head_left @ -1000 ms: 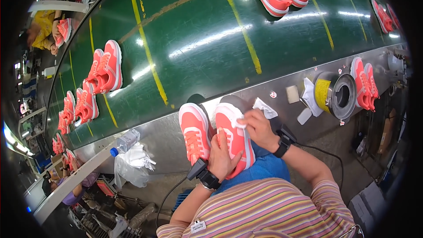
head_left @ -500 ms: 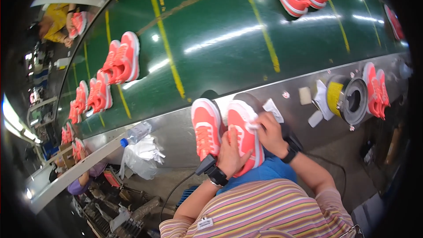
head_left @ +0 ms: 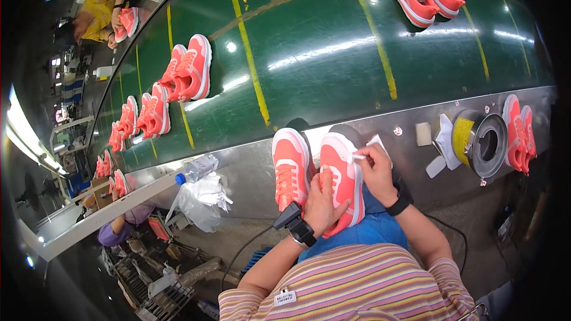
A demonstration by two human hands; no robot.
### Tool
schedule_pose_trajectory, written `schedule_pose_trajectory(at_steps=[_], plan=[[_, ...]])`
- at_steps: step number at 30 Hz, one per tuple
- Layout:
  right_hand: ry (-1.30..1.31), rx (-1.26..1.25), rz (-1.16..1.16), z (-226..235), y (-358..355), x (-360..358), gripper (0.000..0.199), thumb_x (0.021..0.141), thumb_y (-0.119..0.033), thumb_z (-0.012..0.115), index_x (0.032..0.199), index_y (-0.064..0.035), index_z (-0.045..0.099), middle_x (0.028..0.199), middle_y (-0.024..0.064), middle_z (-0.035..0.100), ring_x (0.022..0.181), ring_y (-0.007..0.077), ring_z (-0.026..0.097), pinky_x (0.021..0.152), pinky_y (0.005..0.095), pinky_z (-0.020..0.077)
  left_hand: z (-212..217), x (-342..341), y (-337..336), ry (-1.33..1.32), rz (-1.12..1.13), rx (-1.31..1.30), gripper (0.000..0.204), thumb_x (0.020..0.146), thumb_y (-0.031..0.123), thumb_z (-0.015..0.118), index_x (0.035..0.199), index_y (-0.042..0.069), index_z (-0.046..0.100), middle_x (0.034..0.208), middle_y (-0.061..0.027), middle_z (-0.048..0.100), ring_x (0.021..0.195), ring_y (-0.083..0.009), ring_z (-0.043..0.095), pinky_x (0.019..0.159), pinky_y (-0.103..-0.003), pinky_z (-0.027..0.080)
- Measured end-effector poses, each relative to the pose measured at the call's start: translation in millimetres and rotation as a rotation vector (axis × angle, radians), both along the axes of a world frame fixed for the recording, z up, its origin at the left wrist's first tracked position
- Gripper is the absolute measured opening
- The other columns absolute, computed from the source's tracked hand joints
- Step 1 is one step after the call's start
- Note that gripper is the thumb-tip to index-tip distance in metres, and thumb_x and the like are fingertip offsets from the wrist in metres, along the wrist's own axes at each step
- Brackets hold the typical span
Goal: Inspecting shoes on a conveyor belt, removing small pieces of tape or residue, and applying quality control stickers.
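Note:
A coral sneaker [head_left: 343, 181] with a white sole stands toe-away in front of me. My left hand [head_left: 321, 207] holds it, fingers along its laces and side and the thumb near the heel. At the toe's right edge, my right hand [head_left: 377, 172] pinches a small white wipe [head_left: 358, 156], whether cloth or paper I cannot tell. The matching sneaker [head_left: 287, 166] is just left, apart from my right hand. Black bands circle both wrists, and a black box with a cable is at the left one.
Beyond the metal ledge [head_left: 250, 154], a green conveyor belt [head_left: 309, 89] carries several coral pairs. A tape roll [head_left: 480, 142] and another pair [head_left: 519, 134] are right on the ledge. A bottle [head_left: 201, 167] and plastic bag [head_left: 202, 205] are left. Other people work at far left.
The whole view has shifted, so most things appear farther right. My right hand has slid a little up the sneaker's edge toward its toe; my left hand keeps its hold.

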State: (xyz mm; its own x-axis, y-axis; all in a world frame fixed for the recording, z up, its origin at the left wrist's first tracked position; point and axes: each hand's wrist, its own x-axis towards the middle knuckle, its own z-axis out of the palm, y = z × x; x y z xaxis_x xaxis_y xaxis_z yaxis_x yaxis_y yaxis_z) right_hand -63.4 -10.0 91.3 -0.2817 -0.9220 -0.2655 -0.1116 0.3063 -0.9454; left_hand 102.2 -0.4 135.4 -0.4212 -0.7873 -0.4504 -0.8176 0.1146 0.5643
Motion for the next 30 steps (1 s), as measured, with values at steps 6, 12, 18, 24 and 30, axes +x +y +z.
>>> schedule_pose_trajectory(at_steps=[6, 12, 18, 24, 30], plan=[[-0.268, 0.107, -0.044, -11.3, 86.4, 4.6, 0.009, 0.081, 0.002, 0.054, 0.089, 0.0, 0.059, 0.076, 0.0049, 0.055, 0.066, 0.0118, 0.054, 0.059, 0.0234, 0.0432, 11.4, -0.6, -1.2, -0.032, 0.017, -0.016, 0.09, 0.075, 0.024, 0.069, 0.137, -0.009, 0.012, 0.129, -0.0306, 0.029, 0.114, -0.041, 0.04, 0.096, -0.042, 0.037], [-0.622, 0.135, -0.201, 27.9, 49.0, -23.3, 0.017, 0.086, 0.001, 0.049, 0.102, 0.001, 0.056, 0.087, 0.006, 0.058, 0.071, 0.012, 0.055, 0.065, 0.0245, 0.044, 36.3, 48.2, -25.1, -0.378, 0.013, -0.323, 0.091, 0.071, 0.027, 0.071, 0.138, -0.004, 0.018, 0.13, -0.0342, 0.028, 0.113, -0.0479, 0.04, 0.097, -0.048, 0.035], [-0.401, -0.098, 0.056, 75.2, -3.0, 14.3, 0.017, 0.082, 0.002, 0.054, 0.097, 0.002, 0.064, 0.1, 0.0068, 0.054, 0.084, 0.0125, 0.056, 0.07, 0.0228, 0.0461, 19.4, 116.4, -10.6, 0.649, 0.623, 0.391, 0.088, 0.074, 0.002, 0.065, 0.142, 0.001, 0.01, 0.129, -0.0134, 0.044, 0.113, -0.0168, 0.047, 0.089, -0.031, 0.044], [-0.061, 0.002, 0.464, 66.0, -17.7, 89.7, 0.015, 0.073, 0.0, 0.06, 0.086, -0.0036, 0.065, 0.079, 0.0116, 0.057, 0.074, 0.0194, 0.056, 0.064, 0.0289, 0.0444, 14.0, 130.3, 38.4, 0.922, 0.812, 0.621, 0.083, 0.076, -0.004, 0.059, 0.143, 0.002, 0.009, 0.129, -0.0107, 0.043, 0.112, -0.0151, 0.047, 0.093, -0.029, 0.04], [0.264, -0.017, 0.718, 37.7, -28.9, 117.1, 0.007, 0.072, -0.002, 0.06, 0.078, -0.0016, 0.062, 0.074, 0.0148, 0.053, 0.072, 0.0291, 0.054, 0.065, 0.0367, 0.0431, -3.0, 142.4, 46.6, 1.017, 0.797, 0.644, 0.082, 0.076, 0.001, 0.06, 0.142, 0.001, 0.011, 0.128, -0.0111, 0.043, 0.111, -0.0161, 0.047, 0.093, -0.029, 0.039]])
